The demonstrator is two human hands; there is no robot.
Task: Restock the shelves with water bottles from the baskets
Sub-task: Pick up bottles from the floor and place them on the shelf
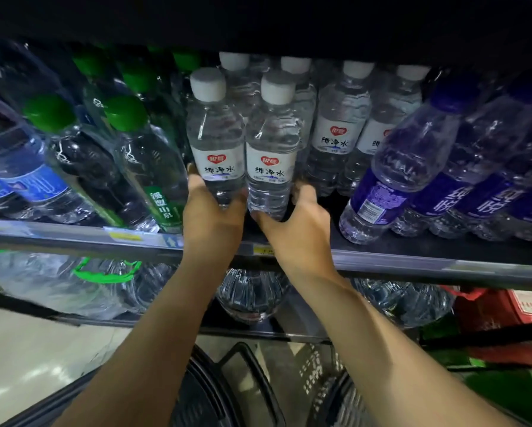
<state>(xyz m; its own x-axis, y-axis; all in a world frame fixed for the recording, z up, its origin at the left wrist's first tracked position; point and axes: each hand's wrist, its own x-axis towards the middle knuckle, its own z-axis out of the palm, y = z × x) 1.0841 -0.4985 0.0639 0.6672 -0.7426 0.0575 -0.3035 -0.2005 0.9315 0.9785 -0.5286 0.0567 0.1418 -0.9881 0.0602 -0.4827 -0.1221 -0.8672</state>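
Both hands gripped one bottle each: left hand [211, 211] curled round the base of the left white-capped bottle [215, 140], right hand [295, 223] round the right white-capped bottle [271, 152]. Bottles upright, side by side at the shelf [73, 238] front, between green-capped bottles [129, 155] and purple-labelled bottles [394, 167]. Black baskets [246, 380] sat below.

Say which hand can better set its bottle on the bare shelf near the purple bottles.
Right, probably: the right hand holds its bottle next to the bare shelf; the left hand is farther.
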